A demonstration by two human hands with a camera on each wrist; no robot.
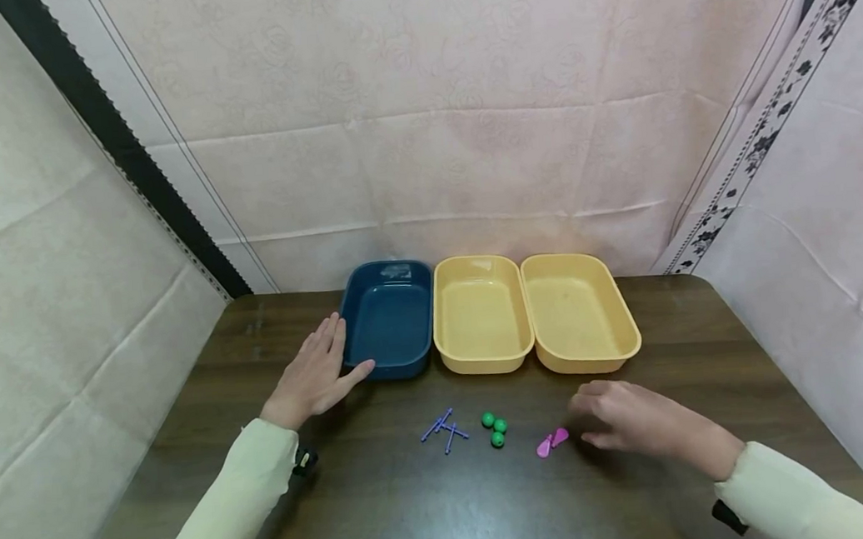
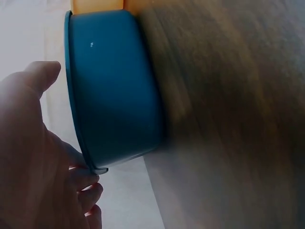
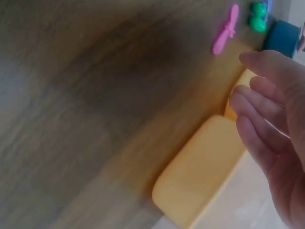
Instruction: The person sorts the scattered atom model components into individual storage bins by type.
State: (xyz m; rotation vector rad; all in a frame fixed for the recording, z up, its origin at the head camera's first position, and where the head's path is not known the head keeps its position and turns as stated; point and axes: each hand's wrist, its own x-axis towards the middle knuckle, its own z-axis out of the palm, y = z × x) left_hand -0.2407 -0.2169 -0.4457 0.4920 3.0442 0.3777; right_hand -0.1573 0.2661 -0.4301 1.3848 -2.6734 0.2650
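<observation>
My left hand (image 1: pixel 314 374) lies with straight, spread fingers along the left side of the dark blue tray (image 1: pixel 389 327). In the left wrist view, fingertips (image 2: pixel 82 179) are right at the tray's rim, and the thumb points along it. Over the table in front of the right-hand yellow tray (image 1: pixel 580 309) is my right hand (image 1: pixel 630 418), its fingers loosely bent around nothing. Just left of it are two pink teardrop-shaped pieces (image 1: pixel 545 447), which lie end to end. Three green beads (image 1: pixel 498 439) form a small group farther left, beside several thin purple sticks (image 1: pixel 437 426) lying across each other.
A second yellow tray (image 1: pixel 482 316) stands between the blue tray and the other yellow one, all three side by side near the far edge of the brown wooden table (image 1: pixel 418 512). Pale patterned cloth (image 1: pixel 469 167) hangs behind and at both sides.
</observation>
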